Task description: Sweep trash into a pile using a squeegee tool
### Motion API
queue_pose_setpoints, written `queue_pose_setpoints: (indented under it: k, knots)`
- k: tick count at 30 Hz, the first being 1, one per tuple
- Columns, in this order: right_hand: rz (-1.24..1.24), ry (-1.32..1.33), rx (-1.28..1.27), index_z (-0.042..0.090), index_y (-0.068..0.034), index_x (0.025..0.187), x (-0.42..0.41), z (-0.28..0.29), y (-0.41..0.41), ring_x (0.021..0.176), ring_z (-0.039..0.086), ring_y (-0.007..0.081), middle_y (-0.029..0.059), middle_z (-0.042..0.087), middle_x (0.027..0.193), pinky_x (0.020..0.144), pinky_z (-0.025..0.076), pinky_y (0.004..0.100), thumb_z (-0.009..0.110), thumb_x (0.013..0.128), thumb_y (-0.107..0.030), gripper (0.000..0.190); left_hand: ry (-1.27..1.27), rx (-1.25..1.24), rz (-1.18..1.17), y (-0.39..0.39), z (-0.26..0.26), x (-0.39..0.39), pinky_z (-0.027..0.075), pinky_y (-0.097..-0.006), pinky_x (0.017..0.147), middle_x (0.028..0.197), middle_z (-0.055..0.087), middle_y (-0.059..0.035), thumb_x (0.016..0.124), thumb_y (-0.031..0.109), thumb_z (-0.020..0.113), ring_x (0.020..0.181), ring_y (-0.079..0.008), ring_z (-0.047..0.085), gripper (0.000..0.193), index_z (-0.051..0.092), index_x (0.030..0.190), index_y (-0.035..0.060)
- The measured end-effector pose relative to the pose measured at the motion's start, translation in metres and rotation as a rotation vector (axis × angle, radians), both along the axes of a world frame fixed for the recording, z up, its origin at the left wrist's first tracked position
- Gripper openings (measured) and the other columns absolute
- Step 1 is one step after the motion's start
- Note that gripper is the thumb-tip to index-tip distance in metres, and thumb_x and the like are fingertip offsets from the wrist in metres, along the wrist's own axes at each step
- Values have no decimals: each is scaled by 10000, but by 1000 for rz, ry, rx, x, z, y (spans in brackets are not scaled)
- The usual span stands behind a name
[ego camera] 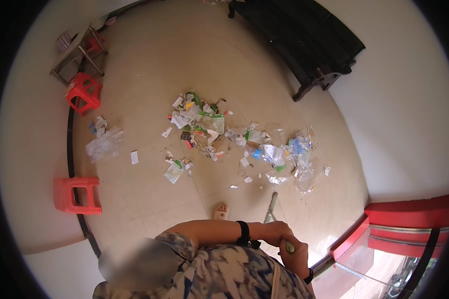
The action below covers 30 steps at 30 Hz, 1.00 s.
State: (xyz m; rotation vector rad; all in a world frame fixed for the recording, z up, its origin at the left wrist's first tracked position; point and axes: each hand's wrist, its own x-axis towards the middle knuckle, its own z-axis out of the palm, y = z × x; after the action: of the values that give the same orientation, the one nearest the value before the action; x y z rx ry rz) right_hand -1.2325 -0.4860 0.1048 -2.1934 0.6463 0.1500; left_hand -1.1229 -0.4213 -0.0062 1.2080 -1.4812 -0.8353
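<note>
My left hand (pixel 277 232) and my right hand (pixel 295 255) are close together, closed around the pale green handle of a broom (pixel 271 207). The handle's rounded end shows at my right hand. The broom's narrow bristled head is low over the tiled floor, beyond my left hand; whether it touches the floor I cannot tell. Farther out lies a heap of litter (pixel 198 116), with paper scraps, green-edged packets and leaf-like bits. To its right spread clear plastic wrap (pixel 305 168), a blue-labelled plastic bottle (pixel 257 153) and more paper. A torn packet (pixel 174 172) lies nearer, at the left.
Red plastic stools (pixel 88 179) (pixel 83 76) stand along the left wall, near a metal-legged table (pixel 73 48). Crumpled plastic (pixel 104 145) lies on the floor there. A dark wooden bench (pixel 303 37) stands at upper right. A red-framed glass door or cabinet (pixel 404 213) is at lower right.
</note>
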Motion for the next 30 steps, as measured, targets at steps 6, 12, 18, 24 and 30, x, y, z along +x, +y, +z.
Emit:
queue_pose_setpoints:
  k: [6, 12, 18, 24, 30]
  knots:
    - [48, -42, -129, 622, -28, 846, -15, -56, 6, 603, 604, 371, 200, 590, 632, 519, 473, 392, 607, 774, -105, 106, -83, -10, -36, -4, -66, -25, 444, -424, 621, 755, 569, -135, 622, 170, 639, 737, -362, 564, 198, 540, 745, 50]
    - [224, -273, 179, 596, -42, 913, -8, -101, 27, 747, 596, 378, 204, 603, 766, 635, 486, 407, 585, 777, -87, 144, -362, 418, 156, 64, -89, -6, 466, -418, 642, 805, 582, -115, 735, 246, 581, 767, -327, 601, 180, 568, 790, 75]
    - [238, -347, 156, 599, -23, 888, -7, -110, 28, 714, 598, 377, 197, 609, 747, 611, 477, 390, 582, 792, -74, 110, -432, 477, 299, 68, -66, 1, 458, -389, 637, 792, 575, -115, 734, 242, 584, 781, -337, 582, 181, 553, 788, 72]
    - [56, -421, 146, 615, -25, 874, -77, -54, 6, 692, 605, 368, 208, 607, 733, 593, 480, 399, 597, 775, -74, 112, -344, 362, 381, 36, -16, -76, 462, -403, 656, 790, 569, -117, 728, 196, 558, 790, -337, 586, 129, 510, 743, 77]
    - [88, -365, 38, 618, -34, 858, -115, -19, -5, 618, 592, 374, 200, 593, 658, 531, 468, 396, 612, 780, -92, 98, -338, 297, 128, 14, 10, -98, 463, -382, 641, 773, 561, -103, 704, 185, 586, 765, -319, 582, 128, 530, 754, 82]
